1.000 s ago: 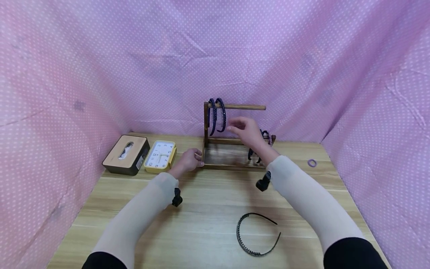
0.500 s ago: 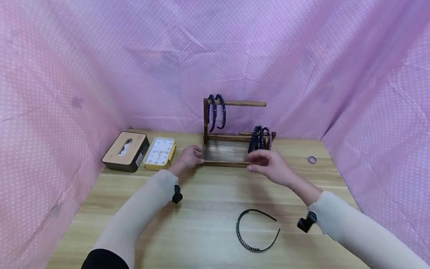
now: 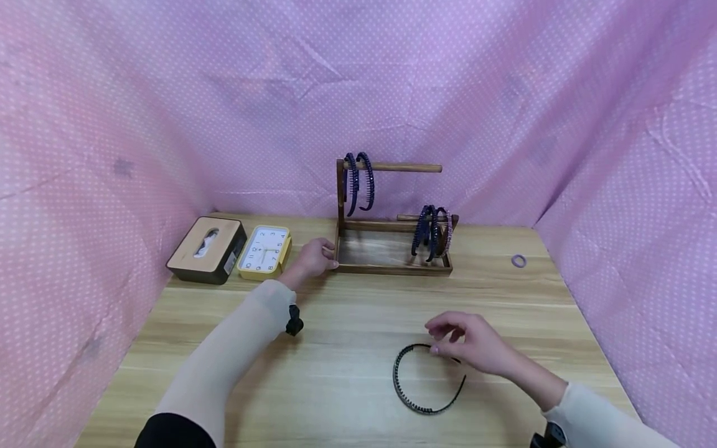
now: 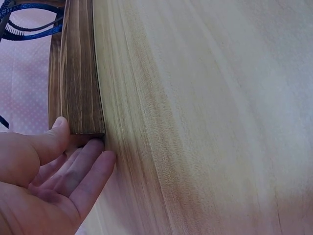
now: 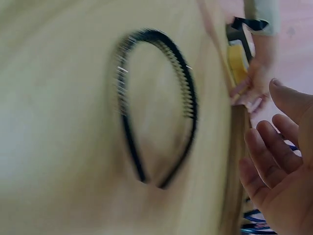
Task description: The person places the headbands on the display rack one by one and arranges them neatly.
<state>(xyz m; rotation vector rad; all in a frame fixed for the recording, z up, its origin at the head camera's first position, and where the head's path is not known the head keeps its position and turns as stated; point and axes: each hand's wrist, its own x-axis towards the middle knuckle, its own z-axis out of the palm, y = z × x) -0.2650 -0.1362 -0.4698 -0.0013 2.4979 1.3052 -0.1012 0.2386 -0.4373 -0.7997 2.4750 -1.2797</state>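
Observation:
In the head view a dark wooden headband stand (image 3: 392,270) has a tray base and two rods. My left hand (image 3: 315,257) holds its left front corner, with the thumb at the upper edge and the fingers against the end. A black toothed headband (image 3: 399,384) lies on the table near me. My right hand (image 3: 470,341) hovers over its far side, fingers loosely bent and nothing held. The right wrist view shows that headband (image 5: 193,98) apart from the right hand (image 5: 279,171). Dark blue headbands (image 3: 370,180) hang on the upper rod; several more, one pinkish (image 3: 449,230), hang lower.
Left of the stand are a yellow-framed clock (image 3: 264,249) and a tissue box (image 3: 206,249). A purple hair tie (image 3: 518,261) lies to the right on the wooden table (image 3: 313,386). A pink dotted cloth (image 3: 280,93) surrounds the table.
My right hand has come away from beside the upper rod, passing the lower headbands, down and toward me to the headband on the table. The left hand stays at the stand's corner.

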